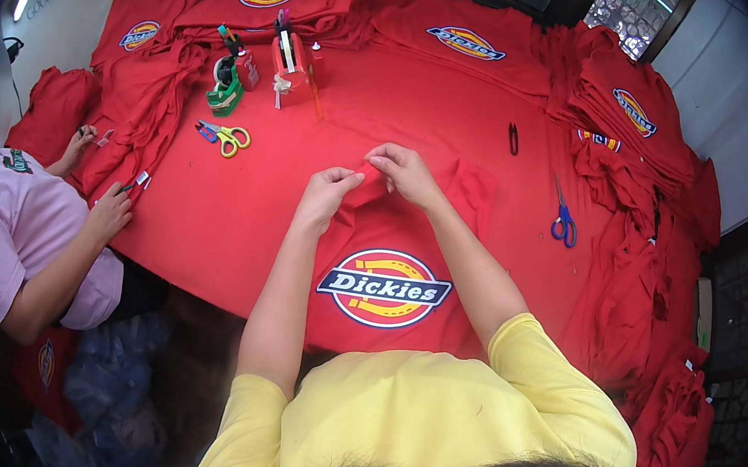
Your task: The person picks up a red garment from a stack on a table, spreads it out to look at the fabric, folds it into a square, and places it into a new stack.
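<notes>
The red garment [391, 218] lies on the tabletop [444, 115] at its near edge, between the person's forearms, with its round emblem [384, 288] facing up. At the garment's far end, the left hand [326, 198] and right hand [404, 176] are nearly closed, thumbs and fingertips pinching its cloth close together; whether they grip a hem or a seam is too small to tell. To work this edge well, I would keep the pinch light, hold the cloth slightly taut between the fingertips, and let the printed part lie flat. Beyond the garment and to its left, a red holder [289, 70] has pen-like tools standing at its top, and a green tape dispenser [226, 96] carries a roll of tape. Well left of the garment and lower down are bluish plastic bags [123, 377], their contents unclear.
</notes>
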Action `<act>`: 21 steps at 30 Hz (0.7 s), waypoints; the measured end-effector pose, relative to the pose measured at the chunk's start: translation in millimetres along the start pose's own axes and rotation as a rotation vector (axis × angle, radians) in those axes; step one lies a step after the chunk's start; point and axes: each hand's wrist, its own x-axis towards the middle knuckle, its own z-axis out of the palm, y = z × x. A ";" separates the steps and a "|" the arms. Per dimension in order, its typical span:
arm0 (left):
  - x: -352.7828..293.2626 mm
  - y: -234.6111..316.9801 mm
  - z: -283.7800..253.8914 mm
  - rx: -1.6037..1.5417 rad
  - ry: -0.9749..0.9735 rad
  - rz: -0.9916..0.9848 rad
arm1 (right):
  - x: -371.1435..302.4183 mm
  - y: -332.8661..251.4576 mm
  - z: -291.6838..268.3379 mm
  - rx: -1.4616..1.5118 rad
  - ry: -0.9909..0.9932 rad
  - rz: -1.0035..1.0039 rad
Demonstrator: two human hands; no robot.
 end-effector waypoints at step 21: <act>-10.7 13.2 -16.4 0.121 -0.017 0.108 | -13.3 -28.1 6.5 -0.056 -0.114 -0.071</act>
